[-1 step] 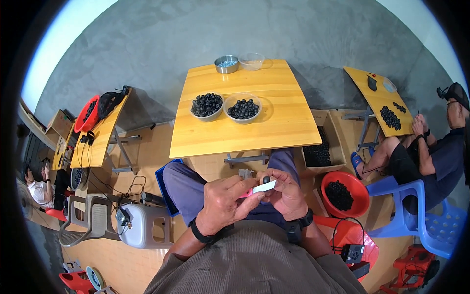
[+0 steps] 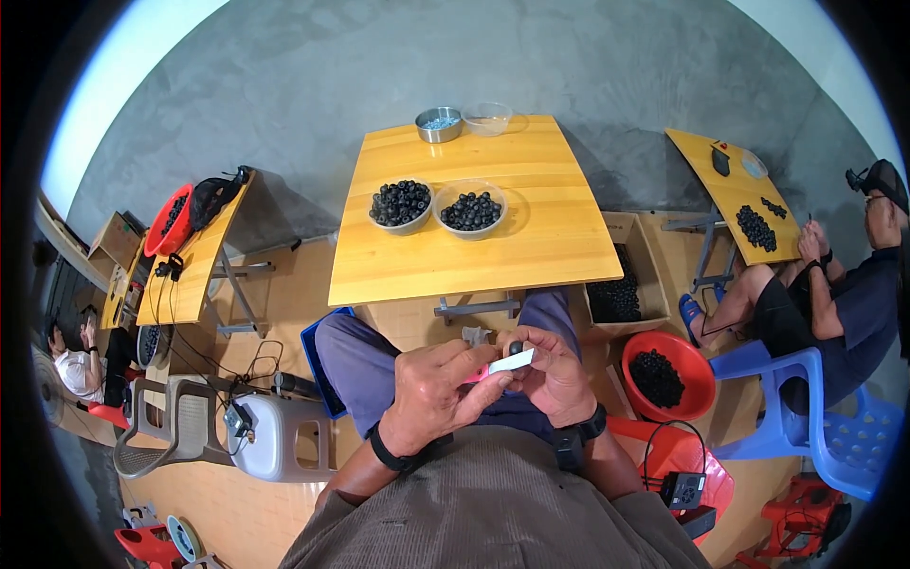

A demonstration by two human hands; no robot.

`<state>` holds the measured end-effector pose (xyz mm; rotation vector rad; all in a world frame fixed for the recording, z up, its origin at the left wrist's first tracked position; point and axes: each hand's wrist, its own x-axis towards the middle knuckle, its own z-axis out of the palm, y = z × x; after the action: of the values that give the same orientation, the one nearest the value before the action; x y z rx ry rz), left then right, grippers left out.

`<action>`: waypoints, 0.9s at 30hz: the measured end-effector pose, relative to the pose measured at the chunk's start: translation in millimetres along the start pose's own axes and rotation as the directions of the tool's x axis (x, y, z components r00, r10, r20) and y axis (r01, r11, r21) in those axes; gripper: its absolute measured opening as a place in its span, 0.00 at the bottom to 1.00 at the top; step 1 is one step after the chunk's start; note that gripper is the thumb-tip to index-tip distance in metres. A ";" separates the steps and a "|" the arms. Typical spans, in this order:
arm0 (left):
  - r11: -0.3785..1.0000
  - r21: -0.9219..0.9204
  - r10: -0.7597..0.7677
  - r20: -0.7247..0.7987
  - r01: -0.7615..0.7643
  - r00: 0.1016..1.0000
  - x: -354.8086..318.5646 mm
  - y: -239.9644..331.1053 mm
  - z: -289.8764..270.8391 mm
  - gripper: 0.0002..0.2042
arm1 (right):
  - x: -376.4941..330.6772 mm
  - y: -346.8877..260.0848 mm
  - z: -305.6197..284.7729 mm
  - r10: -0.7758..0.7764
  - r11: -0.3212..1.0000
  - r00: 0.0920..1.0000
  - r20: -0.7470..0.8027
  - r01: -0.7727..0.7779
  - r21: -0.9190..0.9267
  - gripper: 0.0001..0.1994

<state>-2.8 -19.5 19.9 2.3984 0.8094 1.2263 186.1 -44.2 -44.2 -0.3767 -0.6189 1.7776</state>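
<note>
Small black piece (image 2: pixel 515 348) pinched in your right hand (image 2: pixel 553 377) over your lap. Your left hand (image 2: pixel 438 391) grips a white-and-pink tool (image 2: pixel 502 364) against it. Table (image 2: pixel 559 237) ahead.

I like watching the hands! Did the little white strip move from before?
No. The white strip sits at the same spot below the wooden table edge, between the left hand and right hand.

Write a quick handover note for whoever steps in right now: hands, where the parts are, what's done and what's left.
Left hand: holds a white-and-pink tool over the lap.
Right hand: pinches one small black part against the tool's tip.
Two bowls of black parts sit on the wooden table; more fill the red basin and the cardboard box.
Done: cannot tell which bowl is finished.
Left: the part in hand.
</note>
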 end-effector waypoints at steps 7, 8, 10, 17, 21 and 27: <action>0.999 0.024 -0.034 0.002 0.034 0.999 1.0 1.0 -1.9 0.09 | 1.0 -0.3 -2.0 0.002 0.999 0.996 0.091 -0.007 0.052 0.14; 0.999 0.003 -0.046 0.002 0.046 0.999 1.8 0.6 -0.9 0.09 | 0.3 -1.5 0.1 0.008 0.999 0.996 0.086 -0.011 0.034 0.14; 0.998 -0.010 -0.061 0.000 0.061 0.998 1.6 -0.4 -0.8 0.09 | 0.2 -1.2 1.4 0.005 1.000 0.997 0.072 -0.005 0.005 0.14; 0.998 -0.027 -0.053 -0.032 0.052 0.998 0.3 2.0 -0.2 0.10 | 0.9 3.1 -5.5 -0.011 1.000 0.996 0.091 0.012 -0.015 0.14; 0.999 -0.017 0.038 -0.056 -0.039 0.998 -5.4 -4.9 5.8 0.19 | 0.5 4.1 2.1 -0.001 1.000 1.000 0.013 0.001 -0.014 0.13; 0.992 0.056 0.116 -0.064 -0.112 0.991 -6.6 -5.7 7.6 0.21 | 3.2 8.8 -3.2 0.020 0.999 0.998 0.067 -0.022 0.034 0.13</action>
<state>-1.5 -19.4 8.4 2.4878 0.7416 1.3520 180.1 -42.3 -51.7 -0.3016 -0.6320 1.8246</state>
